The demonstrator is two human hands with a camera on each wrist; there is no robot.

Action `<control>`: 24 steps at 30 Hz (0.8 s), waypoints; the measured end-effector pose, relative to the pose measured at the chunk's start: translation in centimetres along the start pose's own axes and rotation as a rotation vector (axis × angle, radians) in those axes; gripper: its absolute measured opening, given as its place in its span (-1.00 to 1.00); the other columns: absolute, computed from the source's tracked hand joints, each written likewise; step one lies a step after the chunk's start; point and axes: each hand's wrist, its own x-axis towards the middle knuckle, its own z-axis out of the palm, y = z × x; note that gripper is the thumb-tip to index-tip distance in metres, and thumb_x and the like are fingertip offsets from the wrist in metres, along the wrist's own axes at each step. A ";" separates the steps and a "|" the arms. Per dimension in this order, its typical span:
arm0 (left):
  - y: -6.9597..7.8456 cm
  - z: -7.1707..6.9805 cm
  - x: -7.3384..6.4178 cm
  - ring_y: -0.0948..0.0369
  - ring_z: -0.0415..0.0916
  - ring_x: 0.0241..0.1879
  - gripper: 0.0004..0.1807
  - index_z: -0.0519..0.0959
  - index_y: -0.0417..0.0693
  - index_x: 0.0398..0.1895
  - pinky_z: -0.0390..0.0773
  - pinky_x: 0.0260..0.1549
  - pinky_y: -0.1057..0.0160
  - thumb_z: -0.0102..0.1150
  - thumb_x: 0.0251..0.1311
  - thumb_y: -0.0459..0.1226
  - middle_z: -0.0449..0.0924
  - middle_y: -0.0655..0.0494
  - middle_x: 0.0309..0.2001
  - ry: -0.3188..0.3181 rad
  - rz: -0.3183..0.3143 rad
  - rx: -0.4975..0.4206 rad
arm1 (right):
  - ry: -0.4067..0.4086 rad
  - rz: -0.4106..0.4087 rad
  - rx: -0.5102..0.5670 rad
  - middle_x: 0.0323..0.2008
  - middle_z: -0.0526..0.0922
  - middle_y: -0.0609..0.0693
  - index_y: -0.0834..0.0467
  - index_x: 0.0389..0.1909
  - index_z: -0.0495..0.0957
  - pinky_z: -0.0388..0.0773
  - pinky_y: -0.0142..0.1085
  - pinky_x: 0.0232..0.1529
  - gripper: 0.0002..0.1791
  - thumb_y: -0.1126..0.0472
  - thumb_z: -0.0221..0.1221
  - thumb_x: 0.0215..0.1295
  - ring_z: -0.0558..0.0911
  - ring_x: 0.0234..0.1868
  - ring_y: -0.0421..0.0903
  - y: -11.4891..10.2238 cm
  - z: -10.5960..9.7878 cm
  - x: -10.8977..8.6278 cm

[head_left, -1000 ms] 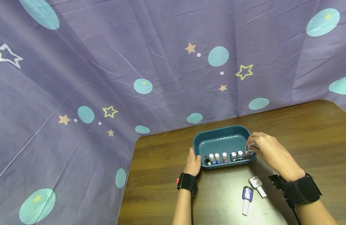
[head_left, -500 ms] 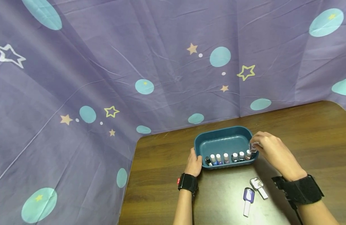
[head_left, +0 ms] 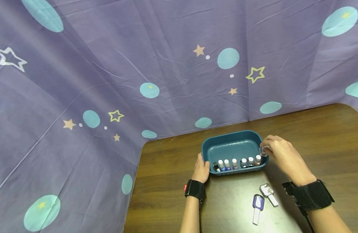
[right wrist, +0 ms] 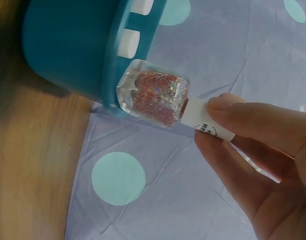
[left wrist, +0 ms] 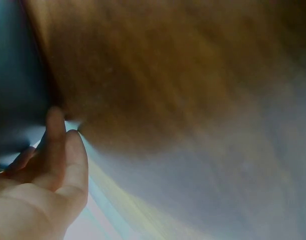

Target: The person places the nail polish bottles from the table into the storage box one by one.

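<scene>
A teal tray point(head_left: 222, 137) stands on the table, with a row of nail polish bottles point(head_left: 235, 163) along its near wall. Most have white caps; the leftmost one has a black cap. The left hand point(head_left: 201, 170) holds the tray's near left corner, thumb at the front and fingers along the side. In the left wrist view its fingers point(left wrist: 76, 160) touch the tray's dark wall. At the right end, the right hand point(head_left: 279, 153) pinches the white cap of a clear bottle of reddish glitter nail polish point(right wrist: 155, 95). That bottle's body is at the tray's rim.
Two more nail polish bottles lie on the wooden table point(head_left: 161, 181) in front of the tray: a purple one point(head_left: 258, 203) and a silver glitter one point(head_left: 267, 191). A purple patterned cloth point(head_left: 173, 106) hangs behind and left of the table.
The right hand has shifted slightly right with the glitter bottle, uncovering the rightmost white-capped bottle in the row. The left hand keeps its place on the tray; the view has shifted a little.
</scene>
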 end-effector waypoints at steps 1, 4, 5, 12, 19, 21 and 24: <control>0.0 0.0 0.0 -0.04 0.37 0.32 -0.48 0.28 -0.27 0.36 0.33 0.29 -0.04 -0.13 0.33 -0.39 0.42 -0.18 0.30 -0.004 -0.008 -0.001 | -0.005 0.006 0.000 -0.40 0.64 -0.01 0.19 -0.47 0.65 0.57 -0.07 -0.30 -0.78 0.52 0.41 -0.12 0.61 -0.32 0.00 0.0 0.1 0.0; 0.0 0.0 0.0 -0.03 0.36 0.32 -0.49 0.28 -0.27 0.36 0.33 0.29 -0.05 -0.14 0.33 -0.39 0.42 -0.18 0.31 -0.005 -0.006 0.003 | -0.016 0.027 0.001 -0.40 0.65 0.00 0.21 -0.47 0.66 0.58 -0.05 -0.30 -0.80 0.52 0.41 -0.09 0.62 -0.33 0.01 0.2 0.3 0.0; 0.0 0.0 0.0 -0.03 0.36 0.32 -0.49 0.28 -0.26 0.36 0.33 0.29 -0.05 -0.14 0.33 -0.39 0.42 -0.18 0.31 -0.007 -0.006 0.005 | -0.018 0.032 0.002 -0.40 0.65 0.00 0.21 -0.48 0.66 0.58 -0.05 -0.31 -0.80 0.52 0.40 -0.09 0.62 -0.33 0.01 0.3 0.4 0.0; 0.0 0.0 0.1 -0.04 0.35 0.33 -0.48 0.27 -0.27 0.38 0.33 0.30 -0.05 -0.14 0.34 -0.38 0.40 -0.18 0.33 -0.014 -0.008 0.002 | -0.016 0.025 0.013 -0.41 0.66 0.03 0.23 -0.48 0.66 0.58 -0.04 -0.29 -0.78 0.56 0.40 -0.13 0.63 -0.34 0.04 0.8 1.2 -0.1; -0.2 0.0 0.1 -0.03 0.35 0.33 -0.47 0.26 -0.26 0.38 0.33 0.29 -0.05 -0.14 0.34 -0.38 0.40 -0.16 0.34 -0.010 -0.017 -0.003 | -0.066 0.048 0.019 -0.46 0.64 0.01 0.20 -0.54 0.66 0.58 -0.05 -0.32 -0.78 0.57 0.39 -0.13 0.62 -0.37 0.03 1.7 2.4 0.0; -0.2 0.1 0.1 -0.03 0.36 0.32 -0.48 0.27 -0.25 0.38 0.34 0.29 -0.06 -0.13 0.33 -0.38 0.40 -0.15 0.33 -0.007 -0.019 -0.002 | -0.081 0.056 0.021 -0.47 0.64 0.02 0.22 -0.54 0.65 0.58 -0.04 -0.32 -0.79 0.58 0.38 -0.12 0.62 -0.37 0.05 2.0 2.8 -0.1; -0.3 0.2 0.2 -0.02 0.38 0.30 -0.49 0.28 -0.24 0.36 0.35 0.27 -0.05 -0.13 0.33 -0.37 0.42 -0.14 0.31 -0.004 -0.017 0.002 | -0.099 0.070 0.024 -0.46 0.64 0.06 0.27 -0.51 0.66 0.59 -0.01 -0.31 -0.81 0.59 0.36 -0.10 0.62 -0.37 0.09 2.2 3.3 -0.1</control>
